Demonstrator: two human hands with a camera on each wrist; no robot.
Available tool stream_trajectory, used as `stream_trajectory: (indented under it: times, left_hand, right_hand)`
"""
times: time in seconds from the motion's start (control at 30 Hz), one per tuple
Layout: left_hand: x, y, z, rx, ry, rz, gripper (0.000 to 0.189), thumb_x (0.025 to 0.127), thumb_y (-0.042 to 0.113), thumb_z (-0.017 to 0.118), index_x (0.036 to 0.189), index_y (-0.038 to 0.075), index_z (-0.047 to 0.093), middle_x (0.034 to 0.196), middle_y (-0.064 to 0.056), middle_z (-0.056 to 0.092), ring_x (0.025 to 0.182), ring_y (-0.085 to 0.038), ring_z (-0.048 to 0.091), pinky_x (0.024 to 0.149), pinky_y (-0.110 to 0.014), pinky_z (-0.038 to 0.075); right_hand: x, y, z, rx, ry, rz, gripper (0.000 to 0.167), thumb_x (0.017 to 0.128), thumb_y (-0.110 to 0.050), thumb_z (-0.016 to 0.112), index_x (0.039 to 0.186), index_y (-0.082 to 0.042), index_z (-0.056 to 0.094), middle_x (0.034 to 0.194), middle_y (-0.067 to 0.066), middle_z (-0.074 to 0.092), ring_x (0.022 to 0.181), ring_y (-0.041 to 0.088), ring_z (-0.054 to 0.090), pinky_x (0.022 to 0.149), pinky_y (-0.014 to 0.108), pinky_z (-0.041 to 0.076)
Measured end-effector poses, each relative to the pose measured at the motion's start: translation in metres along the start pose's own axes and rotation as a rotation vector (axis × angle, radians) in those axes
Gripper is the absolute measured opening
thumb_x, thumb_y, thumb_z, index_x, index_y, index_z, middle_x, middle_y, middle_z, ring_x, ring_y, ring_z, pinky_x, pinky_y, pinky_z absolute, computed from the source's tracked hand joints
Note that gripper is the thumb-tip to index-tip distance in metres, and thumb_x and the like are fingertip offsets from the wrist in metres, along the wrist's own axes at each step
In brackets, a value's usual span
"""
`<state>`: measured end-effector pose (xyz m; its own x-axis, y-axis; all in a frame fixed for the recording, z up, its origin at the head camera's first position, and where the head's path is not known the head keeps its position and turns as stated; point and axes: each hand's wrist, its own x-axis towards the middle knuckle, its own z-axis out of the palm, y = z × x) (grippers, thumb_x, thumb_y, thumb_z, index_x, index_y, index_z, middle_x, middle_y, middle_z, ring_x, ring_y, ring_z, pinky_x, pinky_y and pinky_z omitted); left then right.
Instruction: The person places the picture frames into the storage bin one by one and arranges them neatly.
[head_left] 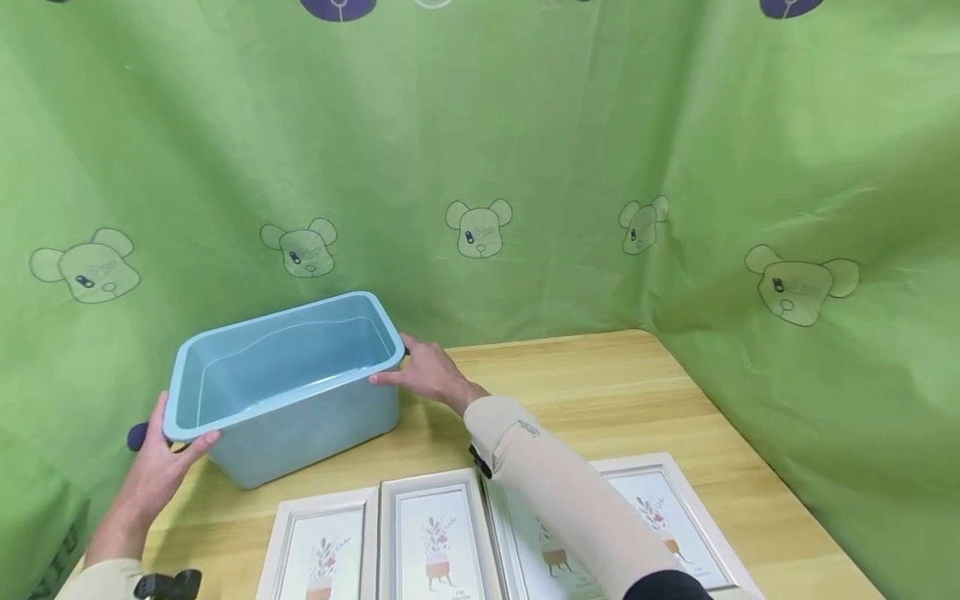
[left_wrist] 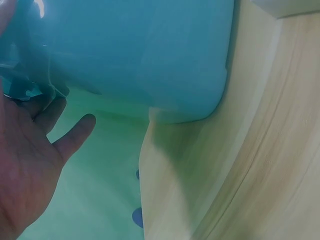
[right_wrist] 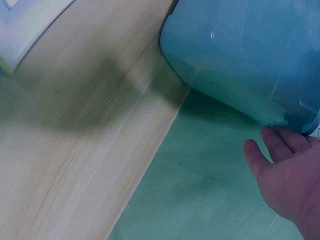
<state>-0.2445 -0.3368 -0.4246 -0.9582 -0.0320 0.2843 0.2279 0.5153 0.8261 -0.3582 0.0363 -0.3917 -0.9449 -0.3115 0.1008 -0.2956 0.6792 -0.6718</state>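
A light blue plastic bin [head_left: 322, 429] stands near the back left of the wooden table, turned slightly askew, and nothing shows inside it. At its left end, my left hand [head_left: 156, 462] holds the rim, thumb on the front corner and fingers under the lip. My right hand [head_left: 431, 372] grips the right end, thumb along the front rim and fingers round the far side. In the left wrist view, part of the left hand [left_wrist: 25, 165] is beneath the rim. The right wrist view shows the right hand's fingertips [right_wrist: 272, 140] under the lip.
Several white-framed pictures [head_left: 431, 492] of potted plants lie in a row along the table's front, partly covered by my right sleeve [head_left: 555, 492]. Green cloth [head_left: 555, 283] with bear heads hangs behind and beside the wooden table [head_left: 570, 375].
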Motion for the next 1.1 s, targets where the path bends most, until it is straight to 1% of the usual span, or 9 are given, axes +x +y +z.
stream_trajectory:
  times: [0.1, 0.17, 0.3, 0.43, 0.6, 0.73, 0.9, 1.03, 1.1]
  left_hand:
    - [0.001, 0.001, 0.005, -0.027, 0.008, 0.033, 0.084, 0.094, 0.019, 0.06, 0.156, 0.027, 0.005, 0.152, -0.023, 0.024, 0.135, -0.005, 0.029, 0.111, -0.075, 0.01]
    - [0.002, 0.002, 0.008, -0.038, 0.007, 0.037, 0.083, 0.093, 0.019, 0.06, 0.156, 0.027, 0.006, 0.15, -0.023, 0.025, 0.132, -0.002, 0.03, 0.11, -0.075, 0.011]
    - [0.002, 0.006, 0.014, -0.046, -0.012, 0.009, 0.088, 0.094, 0.021, 0.06, 0.156, 0.029, -0.002, 0.156, -0.027, 0.018, 0.144, -0.026, 0.02, 0.111, -0.076, 0.008]
    - [0.001, 0.01, 0.02, -0.048, -0.033, -0.022, 0.091, 0.095, 0.024, 0.058, 0.155, 0.03, -0.01, 0.158, -0.029, 0.01, 0.142, -0.049, 0.013, 0.109, -0.078, 0.007]
    - [0.005, 0.014, 0.027, -0.041, -0.041, 0.004, 0.09, 0.095, 0.024, 0.059, 0.156, 0.03, -0.007, 0.159, -0.025, 0.013, 0.139, -0.046, 0.019, 0.108, -0.077, 0.014]
    - [0.008, 0.015, 0.03, -0.054, -0.061, 0.012, 0.09, 0.095, 0.024, 0.057, 0.155, 0.03, -0.009, 0.161, -0.023, 0.009, 0.141, -0.047, 0.016, 0.108, -0.077, 0.012]
    - [0.011, 0.018, 0.034, -0.074, -0.09, -0.002, 0.091, 0.096, 0.026, 0.057, 0.155, 0.031, -0.013, 0.162, -0.023, 0.003, 0.142, -0.052, 0.01, 0.109, -0.078, 0.008]
    - [0.01, 0.02, 0.036, -0.077, -0.104, -0.005, 0.091, 0.096, 0.026, 0.057, 0.155, 0.03, -0.013, 0.16, -0.027, 0.005, 0.142, -0.055, 0.011, 0.108, -0.078, 0.009]
    - [0.01, 0.021, 0.037, -0.065, -0.114, -0.007, 0.091, 0.096, 0.026, 0.057, 0.155, 0.029, -0.013, 0.159, -0.028, 0.006, 0.141, -0.056, 0.012, 0.107, -0.079, 0.011]
  right_hand:
    - [-0.004, 0.003, -0.002, -0.002, 0.017, 0.005, 0.107, 0.067, -0.069, 0.074, 0.152, -0.019, 0.032, 0.086, -0.003, 0.067, 0.072, 0.013, 0.054, 0.081, 0.031, 0.051]
    - [-0.007, 0.006, -0.003, 0.002, 0.031, 0.008, 0.105, 0.067, -0.069, 0.074, 0.151, -0.019, 0.034, 0.09, -0.003, 0.068, 0.075, 0.013, 0.056, 0.08, 0.031, 0.051]
    - [-0.014, 0.011, -0.007, 0.005, 0.051, 0.013, 0.105, 0.067, -0.069, 0.074, 0.15, -0.02, 0.036, 0.083, -0.003, 0.064, 0.069, 0.012, 0.052, 0.072, 0.028, 0.049]
    - [-0.018, 0.017, -0.011, 0.005, 0.064, 0.011, 0.107, 0.065, -0.072, 0.073, 0.151, -0.019, 0.035, 0.07, -0.002, 0.057, 0.056, 0.011, 0.042, 0.06, 0.027, 0.047]
    - [-0.023, 0.024, -0.016, 0.012, 0.095, 0.013, 0.106, 0.064, -0.073, 0.074, 0.149, -0.021, 0.038, 0.079, 0.0, 0.064, 0.062, 0.011, 0.047, 0.061, 0.027, 0.048]
    - [-0.025, 0.028, -0.021, 0.0, 0.116, 0.009, 0.102, 0.064, -0.073, 0.074, 0.147, -0.022, 0.043, 0.099, 0.0, 0.069, 0.075, 0.011, 0.055, 0.071, 0.025, 0.049]
    - [-0.028, 0.033, -0.026, -0.003, 0.142, -0.001, 0.099, 0.064, -0.072, 0.074, 0.144, -0.021, 0.046, 0.106, 0.0, 0.071, 0.072, 0.014, 0.057, 0.071, 0.027, 0.05]
    - [-0.03, 0.037, -0.027, -0.004, 0.153, -0.015, 0.096, 0.064, -0.07, 0.075, 0.142, -0.021, 0.049, 0.12, 0.002, 0.069, 0.079, 0.011, 0.058, 0.075, 0.027, 0.052]
    - [-0.032, 0.039, -0.027, -0.011, 0.15, -0.008, 0.096, 0.064, -0.07, 0.075, 0.142, -0.02, 0.049, 0.11, 0.003, 0.071, 0.071, 0.01, 0.055, 0.069, 0.026, 0.051]
